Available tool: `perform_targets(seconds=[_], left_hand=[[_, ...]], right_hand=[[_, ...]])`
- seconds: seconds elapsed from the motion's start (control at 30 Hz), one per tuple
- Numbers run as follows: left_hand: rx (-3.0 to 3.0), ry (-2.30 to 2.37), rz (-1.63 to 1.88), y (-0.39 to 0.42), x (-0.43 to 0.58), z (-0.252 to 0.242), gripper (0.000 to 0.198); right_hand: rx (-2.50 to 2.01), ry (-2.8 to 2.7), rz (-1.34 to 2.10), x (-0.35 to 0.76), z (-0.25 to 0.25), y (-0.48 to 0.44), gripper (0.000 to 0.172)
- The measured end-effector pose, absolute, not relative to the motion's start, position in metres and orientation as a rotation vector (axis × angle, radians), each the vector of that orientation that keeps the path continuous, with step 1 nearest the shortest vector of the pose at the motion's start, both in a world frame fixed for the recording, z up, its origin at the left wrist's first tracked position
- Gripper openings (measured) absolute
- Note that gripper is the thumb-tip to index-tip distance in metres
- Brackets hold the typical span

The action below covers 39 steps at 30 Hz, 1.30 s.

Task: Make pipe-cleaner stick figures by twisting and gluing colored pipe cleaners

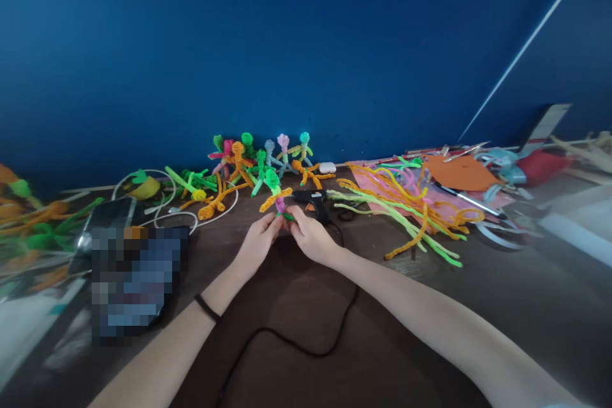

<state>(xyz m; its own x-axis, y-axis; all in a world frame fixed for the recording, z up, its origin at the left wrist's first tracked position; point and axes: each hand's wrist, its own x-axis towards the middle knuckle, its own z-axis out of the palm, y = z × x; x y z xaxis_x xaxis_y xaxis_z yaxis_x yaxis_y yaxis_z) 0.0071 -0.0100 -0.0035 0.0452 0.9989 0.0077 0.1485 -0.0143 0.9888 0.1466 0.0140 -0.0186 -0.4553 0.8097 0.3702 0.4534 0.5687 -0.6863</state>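
Note:
Both my hands meet at the middle of the brown table [296,306]. My left hand [258,243] and my right hand [310,236] pinch the lower end of a small pipe-cleaner figure [275,194] with a green head, orange arms and a pink body. The figure stands upright between my fingertips. Just behind my right hand lies a black glue gun [313,199]; its black cord [306,347] runs back toward me between my forearms.
A row of finished pipe-cleaner figures [261,159] stands against the blue wall. Loose orange and green pipe cleaners [406,210] lie on pink paper to the right, with orange paper [459,172] behind. A phone [102,220], white cable [167,213] and a blurred patch sit at left.

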Motion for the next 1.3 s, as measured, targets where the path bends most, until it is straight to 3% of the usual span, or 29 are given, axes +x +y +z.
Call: perform_targets(seconds=[0.37, 1.3], left_hand=[[1.064, 0.923, 1.078, -0.002, -0.015, 0.0, 0.023], [0.932, 0.778, 1.062, -0.002, -0.025, 0.0, 0.02]], right_hand=[[-1.067, -2.096, 0.443, 0.144, -0.02, 0.013, 0.036], [-0.975, -2.317, 0.836, 0.15, -0.008, 0.015, 0.051]])
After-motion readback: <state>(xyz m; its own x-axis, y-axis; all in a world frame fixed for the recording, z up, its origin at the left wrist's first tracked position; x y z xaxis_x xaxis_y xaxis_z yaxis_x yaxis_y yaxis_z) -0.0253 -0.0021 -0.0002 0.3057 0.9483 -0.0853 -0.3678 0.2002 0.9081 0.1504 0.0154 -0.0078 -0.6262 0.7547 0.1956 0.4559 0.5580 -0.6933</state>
